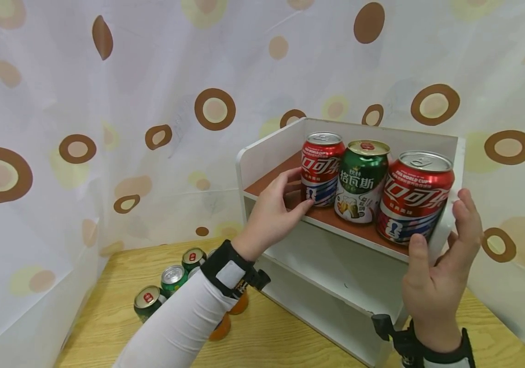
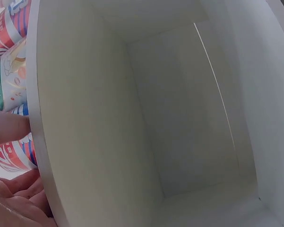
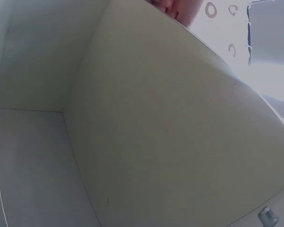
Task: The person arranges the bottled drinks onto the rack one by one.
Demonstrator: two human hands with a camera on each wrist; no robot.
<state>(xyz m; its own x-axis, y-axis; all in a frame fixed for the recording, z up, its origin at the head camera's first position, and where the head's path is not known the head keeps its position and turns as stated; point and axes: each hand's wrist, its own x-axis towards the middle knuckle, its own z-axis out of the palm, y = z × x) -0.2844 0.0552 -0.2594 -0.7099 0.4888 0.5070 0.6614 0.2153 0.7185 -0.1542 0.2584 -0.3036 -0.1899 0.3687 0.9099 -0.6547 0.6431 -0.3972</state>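
Observation:
A white shelf unit [image 1: 290, 140] with a brown top board holds three upright cans in a row. My left hand [image 1: 296, 191] reaches in from the left, and its thumb and fingertips touch the side of the left red cola can [image 1: 321, 168]. A green can [image 1: 362, 181] stands in the middle. My right hand [image 1: 442, 225] is spread beside the right red cola can [image 1: 414, 197], with the thumb at the can's base and the fingers outside the shelf's right wall. The left wrist view shows a finger [image 2: 9, 127] on the board's edge [image 2: 35, 94].
Several green cans [image 1: 172, 278] stand on the wooden table [image 1: 290, 337] at lower left, with orange ones [image 1: 221, 327] partly hidden under my left sleeve. White lower compartments [image 1: 336, 276] sit under the brown board. A spotted curtain [image 1: 152, 102] hangs behind.

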